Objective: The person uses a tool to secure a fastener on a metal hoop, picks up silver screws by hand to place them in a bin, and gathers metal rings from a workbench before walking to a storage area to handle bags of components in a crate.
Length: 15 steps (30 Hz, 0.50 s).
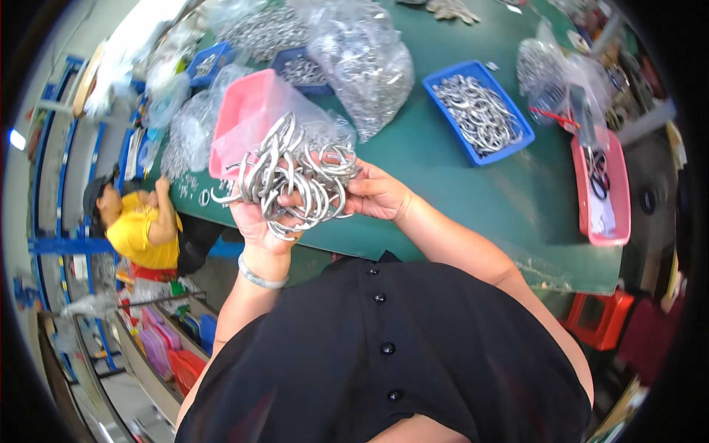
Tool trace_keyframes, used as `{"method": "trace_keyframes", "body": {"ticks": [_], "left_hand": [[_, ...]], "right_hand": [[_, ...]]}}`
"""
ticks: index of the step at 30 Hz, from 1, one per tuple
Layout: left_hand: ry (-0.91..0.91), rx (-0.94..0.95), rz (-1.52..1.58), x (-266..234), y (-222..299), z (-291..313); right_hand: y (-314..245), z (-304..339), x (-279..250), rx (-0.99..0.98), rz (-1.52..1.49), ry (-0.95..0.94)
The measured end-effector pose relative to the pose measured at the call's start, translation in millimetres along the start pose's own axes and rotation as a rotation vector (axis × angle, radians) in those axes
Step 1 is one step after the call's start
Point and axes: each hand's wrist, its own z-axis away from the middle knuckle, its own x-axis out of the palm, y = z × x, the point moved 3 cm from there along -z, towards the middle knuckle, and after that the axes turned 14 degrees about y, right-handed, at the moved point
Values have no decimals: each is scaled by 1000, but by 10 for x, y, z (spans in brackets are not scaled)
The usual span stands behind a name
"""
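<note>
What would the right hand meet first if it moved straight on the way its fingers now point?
The right hand points toward the person's left, so it would first press further into the bunch of metal rings it already touches, and behind that the left hand. Depth is hard to judge in this view.

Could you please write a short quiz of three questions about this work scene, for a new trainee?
1. True or false: both hands grip one bunch of curved metal pieces.
2. What colour is the tray of metal rings right of the big clear bag? A) blue B) yellow C) white
3. What does the left wrist wear?

Key:
1. True: left hand and right hand hold the metal bunch.
2. A: the blue tray on the green table, beside the clear bag.
3. A silver bangle.
</note>
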Motion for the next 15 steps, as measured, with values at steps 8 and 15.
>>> {"method": "trace_keyframes", "body": {"ticks": [8,15], "left_hand": [[39,143,237,-772,665,704],[28,371,444,-1713,1947,1606]], "right_hand": [[874,-556,300,340,143,116],[2548,-1486,764,618,225,177]]}}
